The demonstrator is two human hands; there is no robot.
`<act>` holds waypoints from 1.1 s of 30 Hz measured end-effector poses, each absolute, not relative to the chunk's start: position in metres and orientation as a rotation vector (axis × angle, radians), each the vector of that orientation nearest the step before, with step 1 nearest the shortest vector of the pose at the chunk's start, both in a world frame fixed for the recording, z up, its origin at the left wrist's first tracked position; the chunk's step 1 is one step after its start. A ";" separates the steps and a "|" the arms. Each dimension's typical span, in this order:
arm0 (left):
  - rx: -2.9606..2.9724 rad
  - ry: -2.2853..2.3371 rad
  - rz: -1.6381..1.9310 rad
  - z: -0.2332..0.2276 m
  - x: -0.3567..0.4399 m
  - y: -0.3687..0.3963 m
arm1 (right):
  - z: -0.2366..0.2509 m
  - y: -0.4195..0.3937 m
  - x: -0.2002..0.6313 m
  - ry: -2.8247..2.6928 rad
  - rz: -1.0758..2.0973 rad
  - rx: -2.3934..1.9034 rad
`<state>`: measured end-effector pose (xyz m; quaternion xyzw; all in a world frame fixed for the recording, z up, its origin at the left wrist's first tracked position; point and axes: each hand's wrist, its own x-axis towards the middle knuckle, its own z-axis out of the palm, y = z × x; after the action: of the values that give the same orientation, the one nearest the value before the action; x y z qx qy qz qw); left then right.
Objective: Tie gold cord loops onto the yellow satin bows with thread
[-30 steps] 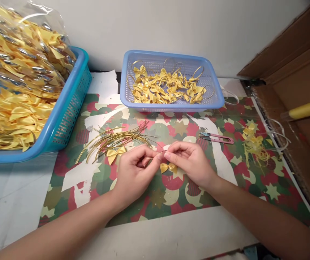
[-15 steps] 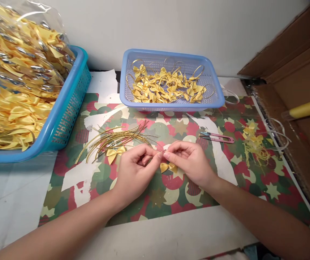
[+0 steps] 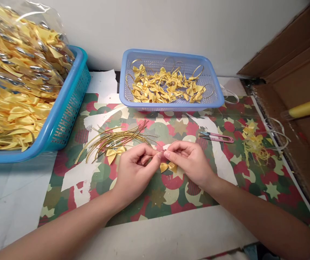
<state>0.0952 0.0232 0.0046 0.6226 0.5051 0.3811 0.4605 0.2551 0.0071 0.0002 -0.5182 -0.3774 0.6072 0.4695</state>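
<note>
Fingertips nearly meeting, my two hands pinch at the middle of the patterned sheet. My left hand (image 3: 137, 166) is closed on a thin gold cord (image 3: 150, 156), a short piece of which shows by its thumb. Thumb and index finger of my right hand (image 3: 190, 160) are pressed together at the cord's end; the exact grip is hidden. Just below the fingertips is a yellow satin bow (image 3: 168, 167); whether it hangs from the cord or lies on the sheet I cannot tell. Another yellow bow (image 3: 115, 154) lies left of my left hand, beside loose gold cords (image 3: 117, 137).
A blue basket (image 3: 171, 105) of bows with gold loops stands at the back. On the left, a larger blue basket (image 3: 75, 86) holds bows and a filled clear bag (image 3: 22, 50). Pink thread snips (image 3: 217, 137) lie right of centre, yellow scraps (image 3: 255, 144) farther right, near cardboard (image 3: 293, 72).
Almost nothing differs. Both hands keep their pinch in the same place, with only a tiny shift at the fingertips.
</note>
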 end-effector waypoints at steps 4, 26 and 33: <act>1.547 1.252 0.942 0.004 0.095 0.024 | 0.001 0.007 0.255 -0.929 1.505 -1.271; 1.546 1.288 0.928 0.004 0.097 0.024 | -0.001 0.006 0.253 -0.918 1.465 -1.282; 1.557 1.294 0.927 0.003 0.096 0.023 | 0.001 0.006 0.252 -0.927 1.467 -1.296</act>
<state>0.0959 0.0231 0.0031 0.6274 0.5212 0.3736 0.4417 0.2522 0.0063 0.0005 -0.5287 -0.3781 0.5982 0.4687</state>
